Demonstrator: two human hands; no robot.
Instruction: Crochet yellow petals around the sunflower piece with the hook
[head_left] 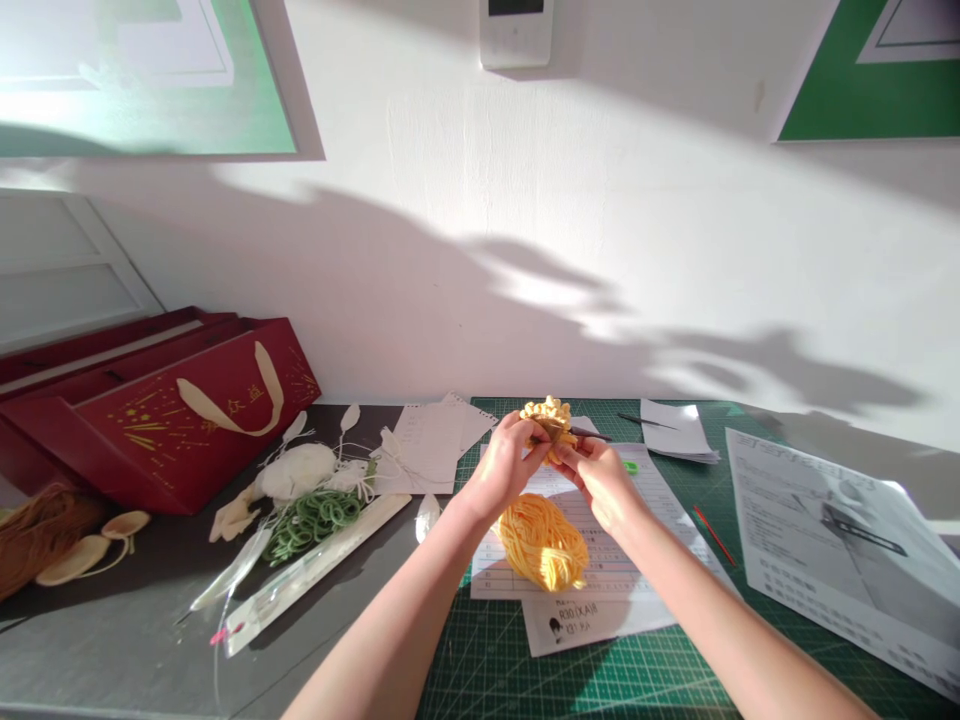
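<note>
Both of my hands hold a small yellow crocheted piece (550, 408) with a brown part at its middle, up over the back of the green cutting mat (480, 660). My left hand (511, 458) pinches its left side, and my right hand (598, 476) grips its lower right side. A dark, thin tool (592, 434) sticks out to the right just above my right hand; which fingers hold it is hidden. Below the hands, a ball of yellow yarn (544, 543) lies on printed sheets (495, 579).
On the left are a red gift bag (202, 420), brown yarn (52, 535), white pieces (296, 472), green yarn (315, 524) and a long clear package (315, 575). A red stick (714, 535), white papers (679, 430) and a large printed sheet (810, 560) lie right.
</note>
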